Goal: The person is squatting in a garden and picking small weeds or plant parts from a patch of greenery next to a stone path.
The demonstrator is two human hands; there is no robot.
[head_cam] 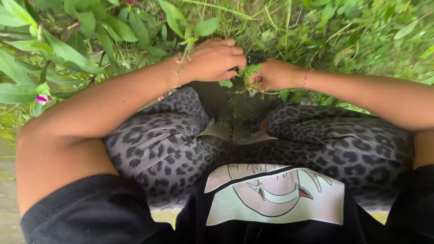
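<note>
Down in front of my knees, at the edge of the greenery, both my hands meet over a patch of dark soil [244, 106]. My left hand [213, 60] is curled over, knuckles up, its fingers [235, 50] bent down toward the ground among the stems; I cannot tell whether they have closed on anything underneath, since the back of the hand hides that. My right hand [273, 75] sits just beside it, balled into a loose fist, and its fingers are pinched around a small green weed sprig [249, 71] whose leafy tip sticks out between the two hands. The sprig touches my right hand and lies close against the left one.

A thin bracelet [179, 72] hangs on my left wrist, and a fine band [307, 77] circles the right. I am crouched low, my legs in leopard-print leggings [167, 144] spread to either side of the bare soil, with my black printed shirt [271, 199] filling the bottom of the view. Broad-leaved plants [72, 40] crowd in on the left, one carrying a small pink flower [42, 98], well apart from my hands. Grass and low weeds [352, 31] cover the ground ahead and to the right.
</note>
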